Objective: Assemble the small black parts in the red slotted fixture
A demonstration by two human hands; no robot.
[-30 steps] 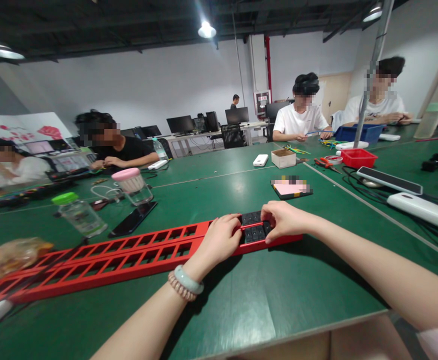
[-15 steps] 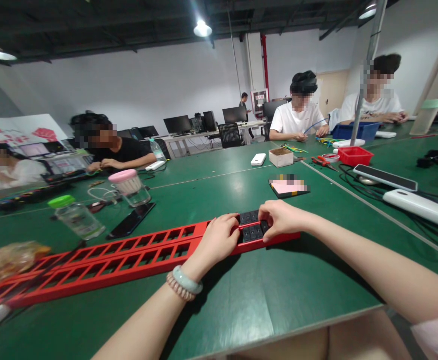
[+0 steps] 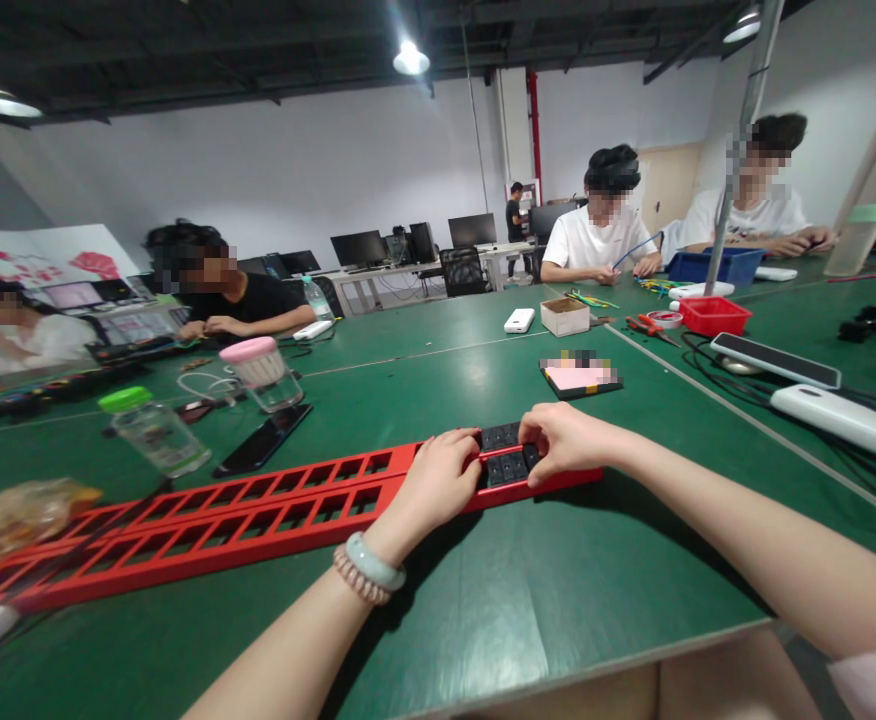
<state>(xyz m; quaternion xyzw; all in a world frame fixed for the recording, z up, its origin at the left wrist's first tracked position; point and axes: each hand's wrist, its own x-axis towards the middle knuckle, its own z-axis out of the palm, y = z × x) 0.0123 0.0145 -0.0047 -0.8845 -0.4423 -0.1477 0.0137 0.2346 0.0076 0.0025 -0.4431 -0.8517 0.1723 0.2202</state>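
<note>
A long red slotted frame (image 3: 250,555) with two rows of rectangular openings lies across the green table. Black blocks (image 3: 504,468) with small dots on top fill openings near its right end. My left hand (image 3: 442,472), wearing bracelets at the wrist, rests over the frame with its fingers curled round it, the fingertips beside the blocks. At the right end of the blocks, my right hand (image 3: 569,438) is closed, thumb and fingers bent round a black block that is mostly hidden. Most openings to the left of my left hand hold nothing.
Behind the frame are a dark phone (image 3: 264,440), a pink-lidded jar (image 3: 262,375), a green-capped bottle (image 3: 157,435) and a pink notepad (image 3: 580,375). A plastic bag (image 3: 18,525) overlaps the frame's left end. Several people sit around the table; a pole (image 3: 734,160) stands at right.
Both hands keep almost the same place and grip on the frame and block. The view shifts slightly, and a person far in the background has moved to the right.
</note>
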